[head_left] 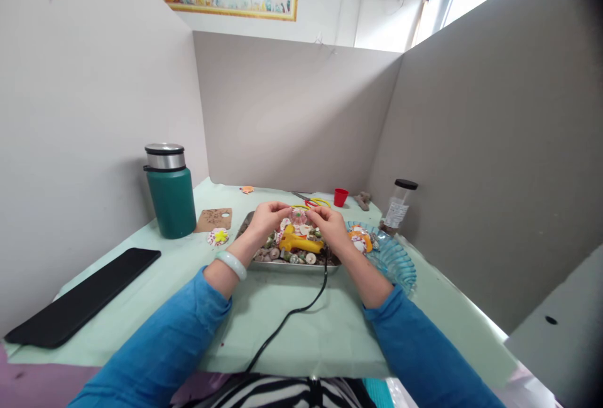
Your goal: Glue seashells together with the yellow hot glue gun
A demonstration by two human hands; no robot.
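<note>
Above the far part of a metal tray [277, 267], my left hand [268, 216] and my right hand [328, 226] face each other with fingertips pinched. Between them is a small pinkish-white, shell-like piece [298, 216] with a green spot, held at its left and right edges. Just below it, a yellow hot glue gun [301, 243] lies on the tray's contents, its black cord [292, 312] running toward me. Around the gun lie several small shells [274, 253] and patterned pieces. My fingers partly cover the piece's edges.
A blue scalloped plate [400, 263] with orange and white pieces stands right. Behind the tray are scissors [313, 202] and a red cup [340, 197]. A clear black-lidded jar [397, 208] leans right. A green bottle [170, 198] and black pad [85, 298] are left; partitions [296, 113] surround the table.
</note>
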